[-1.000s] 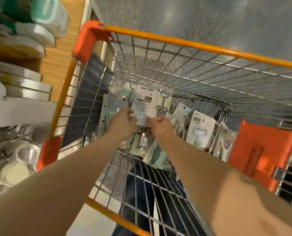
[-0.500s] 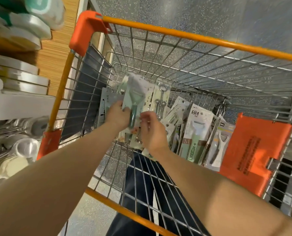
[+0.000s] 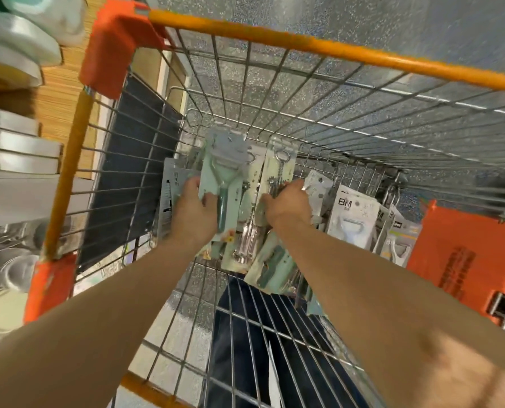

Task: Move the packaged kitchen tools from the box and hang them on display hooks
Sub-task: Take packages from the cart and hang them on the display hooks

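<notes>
- A wire cart [image 3: 275, 81] with an orange rim and orange corner guards fills the view; I look down into it from above.
- In the cart, carded kitchen tools stand packed in a loose row along the bottom: a green peeler pack [image 3: 223, 184], a corkscrew pack [image 3: 277, 172] beside it, and white peeler packs [image 3: 353, 222] further right.
- A dark panel [image 3: 130, 184] lies against the cart's left wall, and an orange flap [image 3: 463, 254] sits at its right end.
- Outside the cart on the left is a shelf [image 3: 18, 160] with stacked plates and bowls; speckled grey floor [image 3: 363, 19] lies beyond the cart.
- My dark trousers [image 3: 245, 334] show through the cart's wire bottom.
- My left hand [image 3: 194, 214] is closed around the lower part of the green peeler pack, thumb across its front, with the card standing upright above my fingers.
- My right hand [image 3: 286, 206] is curled around the lower edge of the corkscrew pack, just beside the peeler pack.
- Both packs are inside the cart, raised a little above the others.
</notes>
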Demonstrator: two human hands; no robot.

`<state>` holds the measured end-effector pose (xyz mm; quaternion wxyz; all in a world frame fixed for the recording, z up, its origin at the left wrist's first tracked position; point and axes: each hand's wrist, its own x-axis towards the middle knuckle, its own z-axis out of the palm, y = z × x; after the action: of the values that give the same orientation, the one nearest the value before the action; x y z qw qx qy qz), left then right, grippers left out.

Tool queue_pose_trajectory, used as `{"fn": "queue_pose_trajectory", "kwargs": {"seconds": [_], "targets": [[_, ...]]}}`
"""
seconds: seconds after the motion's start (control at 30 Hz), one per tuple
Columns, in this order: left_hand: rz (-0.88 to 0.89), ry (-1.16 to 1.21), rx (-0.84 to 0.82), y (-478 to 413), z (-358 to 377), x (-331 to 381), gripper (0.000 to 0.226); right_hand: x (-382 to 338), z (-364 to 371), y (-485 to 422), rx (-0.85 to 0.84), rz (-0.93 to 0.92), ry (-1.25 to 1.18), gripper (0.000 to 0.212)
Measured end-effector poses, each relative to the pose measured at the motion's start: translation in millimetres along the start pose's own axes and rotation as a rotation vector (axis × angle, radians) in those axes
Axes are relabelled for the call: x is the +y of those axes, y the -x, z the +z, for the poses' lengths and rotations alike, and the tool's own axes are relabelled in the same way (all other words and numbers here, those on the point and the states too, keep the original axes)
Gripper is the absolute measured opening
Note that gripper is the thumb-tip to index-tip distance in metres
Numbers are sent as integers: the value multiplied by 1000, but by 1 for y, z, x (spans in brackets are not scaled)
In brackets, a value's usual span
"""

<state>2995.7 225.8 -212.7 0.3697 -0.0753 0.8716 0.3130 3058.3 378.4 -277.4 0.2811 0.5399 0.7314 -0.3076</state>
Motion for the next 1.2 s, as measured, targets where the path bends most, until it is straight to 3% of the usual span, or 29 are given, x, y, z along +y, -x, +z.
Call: {"fn": "queue_pose_trajectory", "kwargs": {"seconds": [0.13,0.33,0.43,0.5,0.63,0.73,0.83,0.9,1.1,1.2], "targets": [[-17,1,14,2,-6,-2,33,5,-2,13,27,-54,-128,57],[-16,20,-20,14,-15,3,28,20,-10,61,95,-288,-244,76],[-50,82,-47,19,-15,6,28,18,-11,82,-81,-385,-395,72],[-120,189,-38,20,-15,8,26,14,-7,95,-176,-483,-355,68],[-197,339,-4,19,-24,4,48,4,-1,110,-200,-589,-298,68],[-98,299,17,13,-29,-2,48,-3,0,112,-235,-623,-310,54],[-28,205,32,5,-32,-8,43,-9,3,95,-197,-473,-371,30],[-13,207,23,0,-31,-12,43,-13,2,73,-117,-303,-368,25],[-19,175,-20,-14,-23,-23,38,-27,12,25,-154,-5,-359,29],[-20,140,-34,-17,-22,-26,56,-30,16,19,-163,73,-480,35]]}}
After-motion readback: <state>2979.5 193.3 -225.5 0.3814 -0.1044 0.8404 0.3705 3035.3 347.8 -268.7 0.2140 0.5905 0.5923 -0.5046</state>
